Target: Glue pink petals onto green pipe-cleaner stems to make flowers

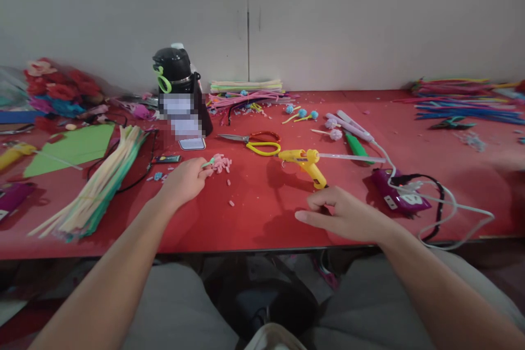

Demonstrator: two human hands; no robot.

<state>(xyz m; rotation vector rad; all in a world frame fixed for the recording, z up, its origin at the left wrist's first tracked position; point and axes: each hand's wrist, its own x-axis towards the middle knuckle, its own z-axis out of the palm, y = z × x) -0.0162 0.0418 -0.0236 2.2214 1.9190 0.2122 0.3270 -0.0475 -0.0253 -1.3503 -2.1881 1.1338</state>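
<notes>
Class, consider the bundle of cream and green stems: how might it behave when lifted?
The bundle likely feels light for its size, its stems looking thin and fuzzy. It probably flexes, since some stems look curved. Its splayed near ends might spread or trail.

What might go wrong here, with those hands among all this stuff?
The right hand is close to the yellow glue gun, which might burn it if hot. The small loose pink pieces could get brushed away. The white cord looping near the front edge of the table might get snagged.
</notes>
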